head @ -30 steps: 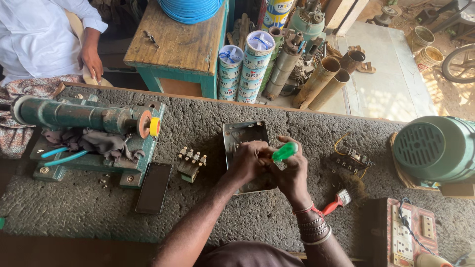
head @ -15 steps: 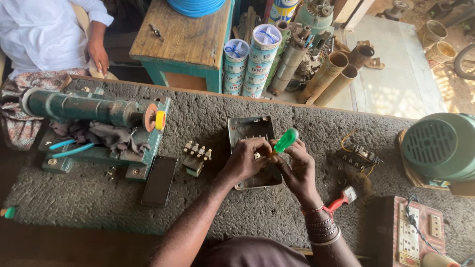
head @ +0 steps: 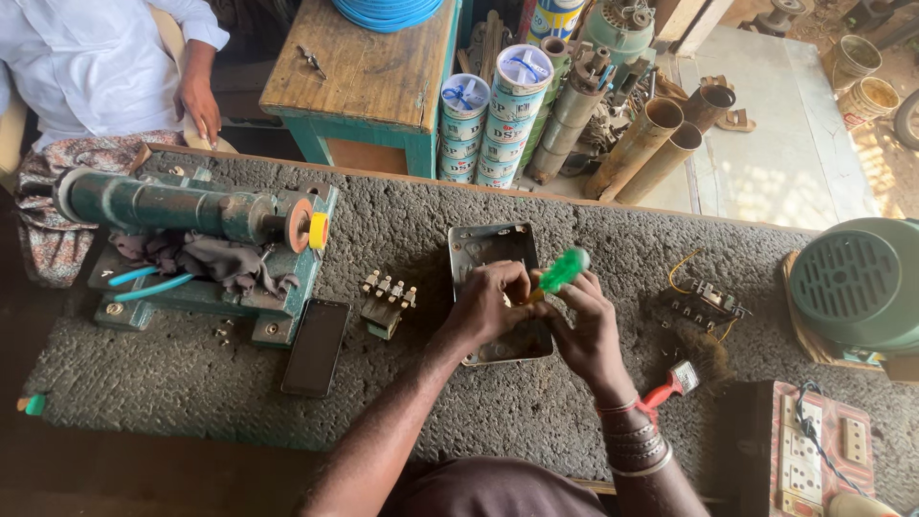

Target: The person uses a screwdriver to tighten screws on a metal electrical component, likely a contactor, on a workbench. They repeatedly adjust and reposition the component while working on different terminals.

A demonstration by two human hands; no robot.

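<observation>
My right hand [head: 586,325] grips a screwdriver with a green handle [head: 563,270], its tip angled down to the left. My left hand [head: 490,304] is closed around a small part where the tip meets it; the part itself is hidden by my fingers. Both hands hover over a grey metal box [head: 490,251] lying open on the rough grey bench top [head: 402,402]. A small terminal block with brass screws [head: 387,299] lies just left of the box.
A dark phone [head: 315,347] lies beside a green machine [head: 191,239] at the left. At the right sit a wired switch part [head: 706,303], a red-handled brush [head: 682,377], a green motor housing [head: 858,283] and a socket board [head: 814,444]. Another person in white [head: 96,57] sits at the back left.
My hands have stayed over the metal box with the screwdriver. The view has shifted slightly, so the bench sits a little lower and further right in frame.
</observation>
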